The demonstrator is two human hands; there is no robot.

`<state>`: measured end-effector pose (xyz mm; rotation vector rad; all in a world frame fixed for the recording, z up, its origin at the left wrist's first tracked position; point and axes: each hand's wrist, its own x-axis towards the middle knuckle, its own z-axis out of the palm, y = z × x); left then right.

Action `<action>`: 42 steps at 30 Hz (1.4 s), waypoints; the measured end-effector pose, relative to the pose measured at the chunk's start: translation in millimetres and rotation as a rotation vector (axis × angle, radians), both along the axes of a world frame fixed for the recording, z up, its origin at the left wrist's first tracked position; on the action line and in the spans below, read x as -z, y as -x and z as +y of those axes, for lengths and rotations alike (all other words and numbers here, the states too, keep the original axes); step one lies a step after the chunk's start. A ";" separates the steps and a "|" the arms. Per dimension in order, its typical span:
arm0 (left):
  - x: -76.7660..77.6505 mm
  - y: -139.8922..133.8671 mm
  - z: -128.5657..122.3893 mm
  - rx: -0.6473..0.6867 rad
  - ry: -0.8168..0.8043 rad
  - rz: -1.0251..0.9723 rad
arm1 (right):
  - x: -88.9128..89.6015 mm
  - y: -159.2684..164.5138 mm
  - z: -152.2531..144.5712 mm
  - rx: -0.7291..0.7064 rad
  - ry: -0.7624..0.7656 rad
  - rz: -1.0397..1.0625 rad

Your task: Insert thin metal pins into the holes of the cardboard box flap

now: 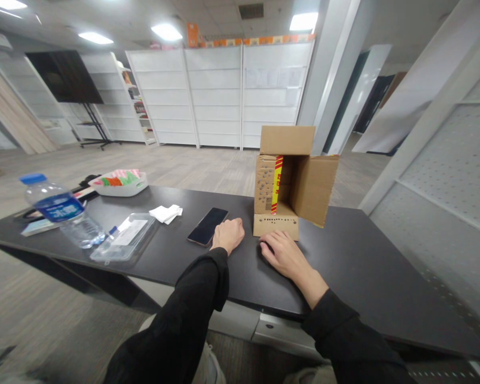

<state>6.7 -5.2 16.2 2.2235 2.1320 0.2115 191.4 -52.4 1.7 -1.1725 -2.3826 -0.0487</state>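
Observation:
My left hand (229, 234) is closed in a fist over the tabletop, right beside the lower edge of a black phone (208, 226). Whatever its fingers may hold is hidden. My right hand (282, 253) rests palm down with fingers apart and slightly bent, fingertips at the front flap of a cardboard box (266, 186). That box lies with its opening towards me and its flaps spread. Small grey dots, studs or holes, cover its left flap, and a row of dark dots marks the bottom flap. Yellow and red tape runs down the left flap's inner edge.
Left on the dark table (368, 266) are a water bottle (64, 210), a clear plastic case (124, 237), folded white tissue (166, 214) and a white basket (122, 186) with colourful packets. A white perforated panel (444, 170) stands along the right side. Drawers sit below the front edge.

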 end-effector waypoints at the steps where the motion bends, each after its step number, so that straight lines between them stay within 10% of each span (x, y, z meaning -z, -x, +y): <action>1: 0.2 0.1 0.0 0.001 0.001 -0.001 | 0.3 -0.3 0.3 -0.001 -0.007 -0.006; 10: 3.3 1.6 2.3 0.029 -0.021 0.010 | 2.2 -1.1 4.4 0.018 -0.030 -0.012; 22: 5.5 1.5 2.2 0.032 -0.043 0.004 | 1.5 0.6 22.7 0.077 -0.120 0.585; 42: 3.7 1.5 1.3 0.035 -0.025 -0.014 | 8.7 8.0 50.0 0.183 -0.185 0.549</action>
